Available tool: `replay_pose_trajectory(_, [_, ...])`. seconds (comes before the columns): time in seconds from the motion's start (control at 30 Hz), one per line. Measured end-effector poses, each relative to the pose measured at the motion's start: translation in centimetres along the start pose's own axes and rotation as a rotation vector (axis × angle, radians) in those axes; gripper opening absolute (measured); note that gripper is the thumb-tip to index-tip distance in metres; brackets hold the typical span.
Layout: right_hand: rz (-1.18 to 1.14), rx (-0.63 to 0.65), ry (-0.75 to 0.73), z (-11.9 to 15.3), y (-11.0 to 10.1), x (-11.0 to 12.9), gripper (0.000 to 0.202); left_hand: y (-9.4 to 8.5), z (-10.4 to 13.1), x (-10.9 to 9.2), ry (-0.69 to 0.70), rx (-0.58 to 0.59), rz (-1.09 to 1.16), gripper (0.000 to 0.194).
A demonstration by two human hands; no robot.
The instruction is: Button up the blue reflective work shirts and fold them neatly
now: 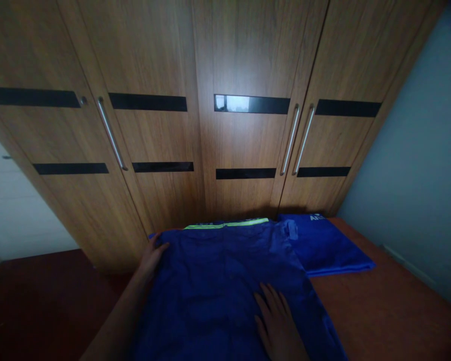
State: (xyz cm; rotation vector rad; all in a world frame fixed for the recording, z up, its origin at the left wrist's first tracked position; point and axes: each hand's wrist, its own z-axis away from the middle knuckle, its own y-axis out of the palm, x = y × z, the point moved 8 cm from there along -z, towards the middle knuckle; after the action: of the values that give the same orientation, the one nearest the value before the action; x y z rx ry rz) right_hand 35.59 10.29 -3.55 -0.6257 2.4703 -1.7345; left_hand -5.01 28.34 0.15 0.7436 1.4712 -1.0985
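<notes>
A dark blue garment (210, 276) lies spread out in front of me, with a yellow-green and white stripe (225, 224) along its far edge. At its far left corner is my left hand (153, 254), touching the cloth with thumb and forefinger apart; its other fingers are partly hidden. My right hand (274, 316) rests flat on the right half of the garment, fingers stretched out and nothing held. Beside the garment's far right corner sits a folded blue cloth item (326, 245) with white lettering, partly overlapped by the garment.
A wooden wardrobe (240, 145) with black strips and metal handles (111, 134) rises right behind the clothes. The reddish-brown surface (383, 306) extends under them to the right. A pale wall (417, 190) closes off the right side. Dark red floor (41, 301) shows at lower left.
</notes>
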Motion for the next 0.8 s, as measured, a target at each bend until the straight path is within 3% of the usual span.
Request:
replay_pose_trajectory(0.13, [-0.024, 0.008, -0.007, -0.5, 0.3, 0.9, 0.045, -0.7, 0.7, -1.0, 0.053, -0.065, -0.103, 0.062])
replay_pose_trajectory(0.23, [-0.032, -0.005, 0.000, -1.1, -0.5, 1.3, 0.045, 0.0, 3.2, -2.5, 0.214, -0.099, -0.286, 0.060])
replay_pose_trajectory(0.33, [-0.016, -0.016, -0.051, -1.6, -1.5, 3.1, 0.050, 4.0, 7.9, -3.9, 0.513, 0.018, -0.701, 0.054])
replay_pose_trajectory(0.43, [-0.033, -0.033, -0.203, -1.1, -1.4, 6.2, 0.060, 8.4, 12.7, -3.0, 0.663, 0.264, -0.935, 0.051])
replay_pose_trajectory(0.5, [-0.017, -0.101, -0.342, 0.1, -0.7, 8.2, 0.056, 9.9, 15.1, -2.1, 0.711, 0.377, -0.999, 0.052])
replay_pose_trajectory(0.63, [0.040, -0.235, -0.463, 2.8, 1.0, 9.1, 0.035, 10.0, 17.4, -0.9, 0.730, 0.468, -1.017, 0.057])
replay_pose_trajectory(0.8, [0.015, -0.239, -0.482, 3.9, 0.9, 8.0, 0.032, 8.9, 17.9, -0.4, 0.712, 0.512, -0.987, 0.060])
